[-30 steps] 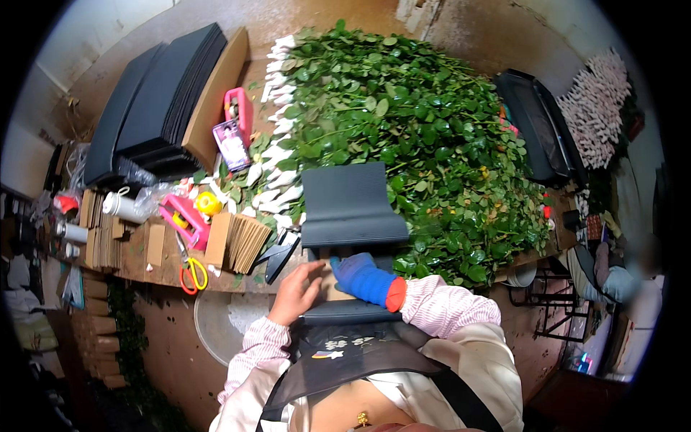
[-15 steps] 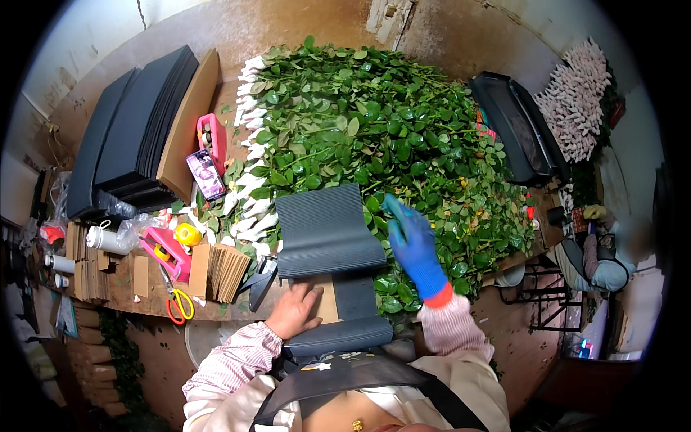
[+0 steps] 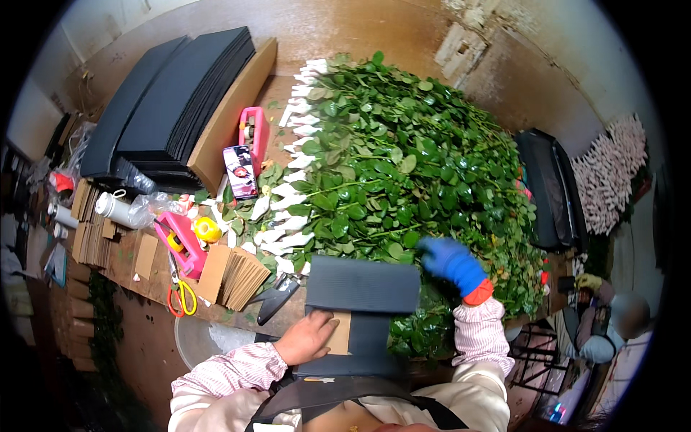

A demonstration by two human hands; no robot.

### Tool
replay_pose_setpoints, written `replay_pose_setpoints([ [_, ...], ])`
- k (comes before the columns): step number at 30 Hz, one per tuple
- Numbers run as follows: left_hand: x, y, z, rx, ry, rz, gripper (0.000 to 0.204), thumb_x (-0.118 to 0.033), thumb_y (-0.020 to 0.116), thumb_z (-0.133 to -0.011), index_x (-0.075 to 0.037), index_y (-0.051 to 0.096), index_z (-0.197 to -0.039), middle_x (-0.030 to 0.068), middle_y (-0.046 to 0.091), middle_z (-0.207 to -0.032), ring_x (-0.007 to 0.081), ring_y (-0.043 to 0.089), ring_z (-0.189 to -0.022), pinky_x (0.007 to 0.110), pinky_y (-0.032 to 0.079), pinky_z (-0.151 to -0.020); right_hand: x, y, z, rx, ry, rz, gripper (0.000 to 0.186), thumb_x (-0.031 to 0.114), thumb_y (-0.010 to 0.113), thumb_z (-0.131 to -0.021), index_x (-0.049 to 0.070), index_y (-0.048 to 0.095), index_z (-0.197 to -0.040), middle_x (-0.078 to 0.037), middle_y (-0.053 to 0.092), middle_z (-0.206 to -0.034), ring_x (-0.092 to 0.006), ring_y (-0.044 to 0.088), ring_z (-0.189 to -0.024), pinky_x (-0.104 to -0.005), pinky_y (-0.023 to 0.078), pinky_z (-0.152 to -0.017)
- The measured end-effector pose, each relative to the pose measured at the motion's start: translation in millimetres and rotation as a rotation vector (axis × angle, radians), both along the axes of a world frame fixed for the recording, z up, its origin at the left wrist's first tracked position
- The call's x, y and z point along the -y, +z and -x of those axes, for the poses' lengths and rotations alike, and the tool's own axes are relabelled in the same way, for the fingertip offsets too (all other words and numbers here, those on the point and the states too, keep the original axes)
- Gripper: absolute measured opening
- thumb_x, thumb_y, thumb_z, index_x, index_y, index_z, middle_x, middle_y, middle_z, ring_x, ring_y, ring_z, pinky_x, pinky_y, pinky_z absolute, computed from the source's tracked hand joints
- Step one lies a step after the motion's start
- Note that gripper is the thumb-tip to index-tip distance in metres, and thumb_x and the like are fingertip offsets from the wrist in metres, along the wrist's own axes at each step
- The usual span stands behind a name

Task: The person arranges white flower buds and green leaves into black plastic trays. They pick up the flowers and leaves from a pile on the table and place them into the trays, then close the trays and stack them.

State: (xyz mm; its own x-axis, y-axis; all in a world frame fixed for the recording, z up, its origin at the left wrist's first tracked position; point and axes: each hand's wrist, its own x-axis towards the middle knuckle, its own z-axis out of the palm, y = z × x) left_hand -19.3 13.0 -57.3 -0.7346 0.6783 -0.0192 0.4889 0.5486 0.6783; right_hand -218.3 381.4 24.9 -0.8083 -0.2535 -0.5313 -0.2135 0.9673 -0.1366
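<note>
My bare left hand (image 3: 308,338) lies with its fingers out over a brown cardboard piece (image 3: 341,335) and the edge of a black ribbed sheet. The upper part of that black ribbed sheet (image 3: 363,284) covers the cardboard's far end, and more dark sheet (image 3: 371,342) lies beneath. My right hand (image 3: 450,263), in a blue glove with an orange cuff, is at the near side of a big heap of leafy green stems (image 3: 425,165). Its fingertips are blurred against the leaves, so any grip is unclear. White-wrapped ends (image 3: 288,194) line the heap's left side.
To the left are black sheet stacks (image 3: 169,108), pink tape dispensers (image 3: 183,245), a phone (image 3: 240,173), scissors (image 3: 181,291), cardboard pieces (image 3: 234,277) and a black stapler-like tool (image 3: 277,297). A black case (image 3: 551,191) stands at right. Another person (image 3: 597,324) is beyond it.
My view has shifted, so the table's things sit lower and further right. My right hand has turned leftward, its fingers now toward the leaves beyond the black sheet. My left hand stays on the cardboard.
</note>
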Motion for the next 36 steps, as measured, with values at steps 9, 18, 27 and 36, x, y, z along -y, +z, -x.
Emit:
replay_pose_setpoints([
  [9,2.2,-0.7,-4.2,-0.009,0.031,-0.04,0.07,-0.019,0.081,-0.082,0.002,0.053,-0.143,0.0225,0.053,-0.139,0.0415,0.055,-0.127,0.046,0.051,-0.105,55.5,-39.1,185.2,-0.926,0.168,-0.069,0.028,0.02,0.069,-0.095,0.016,0.072,-0.123,-0.013,0.074,-0.113,-0.034,0.07,-0.108,-0.0437,0.054,-0.098],
  [18,1.2,-10.5,-12.3,-0.167,0.03,-0.017,0.061,-0.019,0.078,-0.085,0.0,0.057,-0.139,0.0212,0.056,-0.138,0.0418,0.055,-0.126,0.053,0.047,-0.11,-0.5,67.1,81.1,-1.278,0.265,0.252,0.044,0.004,0.07,-0.087,0.013,0.07,-0.13,-0.012,0.07,-0.125,-0.0341,0.065,-0.118,-0.0483,0.049,-0.107],
  [27,0.4,-14.0,-14.2,-0.347,0.063,0.006,0.043,-0.022,0.076,-0.089,-0.005,0.067,-0.128,0.0122,0.063,-0.129,0.0313,0.059,-0.118,0.046,0.045,-0.102,-74.9,158.8,-72.3,-1.267,0.29,0.041,0.06,-0.008,0.06,-0.079,0.011,0.067,-0.136,-0.017,0.066,-0.128,-0.0419,0.059,-0.126,-0.0498,0.044,-0.113],
  [36,12.8,-5.4,-13.8,-0.099,0.007,0.009,0.093,-0.053,0.089,-0.078,-0.006,0.051,-0.148,0.0203,0.057,-0.146,0.0407,0.054,-0.132,0.063,0.027,-0.123,-64.2,137.7,-188.4,-0.311,0.201,0.466,0.036,0.004,0.065,-0.088,0.01,0.073,-0.124,-0.017,0.074,-0.107,-0.0398,0.07,-0.1,-0.0468,0.057,-0.093],
])
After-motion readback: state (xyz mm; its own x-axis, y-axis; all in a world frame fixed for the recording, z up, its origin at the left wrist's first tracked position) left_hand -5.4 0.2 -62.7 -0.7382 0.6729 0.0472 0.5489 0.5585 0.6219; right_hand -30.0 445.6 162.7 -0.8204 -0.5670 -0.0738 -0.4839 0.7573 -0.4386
